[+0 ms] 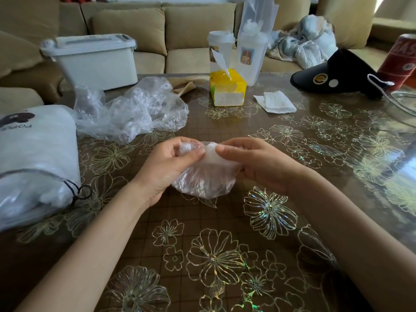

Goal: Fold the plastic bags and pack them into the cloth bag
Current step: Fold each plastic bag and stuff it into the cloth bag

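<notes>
The bench (225, 248) carries the white cloth bag (33, 154) at its left edge; crumpled plastic bags (132, 109) lie just beyond it; a small plastic bag (203, 179) is mid-bench, its top pinched by left hand (164, 170) and right hand (256, 164).

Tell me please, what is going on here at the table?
A person is folding a clear plastic bag. The left hand and the right hand both pinch it just over the table. More crumpled bags lie behind it, not yet folded. The white cloth bag lies at the left edge and looks partly filled.
</notes>
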